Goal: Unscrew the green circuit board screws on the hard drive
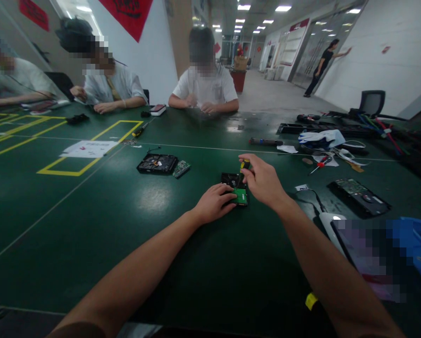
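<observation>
A small black hard drive (229,178) with a green circuit board (242,197) on it lies on the table in front of me. My left hand (214,202) grips the drive from the left, its fingers laid across the board's edge. In my right hand (264,179) is a yellow and black screwdriver (244,166), held upright by the handle with closed fingers. Its shaft points down at the drive; the tip is too small to make out. Left of them lie another black hard drive (157,163) and a loose circuit board (181,169).
On the right are a third hard drive (360,197), a tablet-like device (354,253), a blue bin (417,244), a red screwdriver (321,163) and white gloves (321,138). A yellow-handled screwdriver (139,130) lies far left. Several people sit across the green table (154,263).
</observation>
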`<state>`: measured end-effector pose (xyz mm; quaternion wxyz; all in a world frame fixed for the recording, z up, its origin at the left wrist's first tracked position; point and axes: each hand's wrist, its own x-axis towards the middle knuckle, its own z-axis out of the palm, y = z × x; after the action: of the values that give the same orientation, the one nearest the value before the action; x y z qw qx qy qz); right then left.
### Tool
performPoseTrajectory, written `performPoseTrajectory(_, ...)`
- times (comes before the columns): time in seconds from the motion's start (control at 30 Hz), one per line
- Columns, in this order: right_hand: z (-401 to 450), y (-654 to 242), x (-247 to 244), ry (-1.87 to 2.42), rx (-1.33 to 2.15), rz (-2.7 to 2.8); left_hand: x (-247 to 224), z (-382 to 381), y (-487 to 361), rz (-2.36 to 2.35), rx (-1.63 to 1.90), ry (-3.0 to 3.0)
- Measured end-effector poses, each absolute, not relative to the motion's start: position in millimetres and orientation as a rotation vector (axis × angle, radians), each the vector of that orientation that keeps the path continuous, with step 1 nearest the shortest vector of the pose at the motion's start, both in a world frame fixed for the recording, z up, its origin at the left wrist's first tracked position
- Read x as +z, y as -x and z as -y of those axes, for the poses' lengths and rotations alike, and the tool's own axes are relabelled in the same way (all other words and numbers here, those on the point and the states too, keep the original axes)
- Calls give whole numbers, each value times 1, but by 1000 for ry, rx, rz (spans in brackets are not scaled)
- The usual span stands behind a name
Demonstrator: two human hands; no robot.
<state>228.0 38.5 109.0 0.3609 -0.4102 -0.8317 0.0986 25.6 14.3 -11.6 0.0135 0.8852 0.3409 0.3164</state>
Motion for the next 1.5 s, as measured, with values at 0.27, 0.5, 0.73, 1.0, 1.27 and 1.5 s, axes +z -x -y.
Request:
performPoseTrajectory(0.27,-30,-225,113,1135,55,2213,-12,-14,-26,-1075,973,-2760)
performPoseTrajectory(0.5,-33,-227,112,1181,30,2135,-12,-13,-25,-1085,963,-2744)
performPoseTrajectory(0.73,-38,-227,108,1077,197,2078,-10,-13,-25,-1074,957,-2758)
performPoseTrajectory(1.0,-39,-229,111,984,155,2178,-11,-14,-25,-1066,974,-2758)
performPoseTrajectory(1.27,-35,-227,111,1195,65,2017,-9,-13,-25,-1067,961,-2749)
performPoseTrajectory(1.5,-34,-226,110,1148,287,1968,-8,-12,-26,-1065,983,-2742)
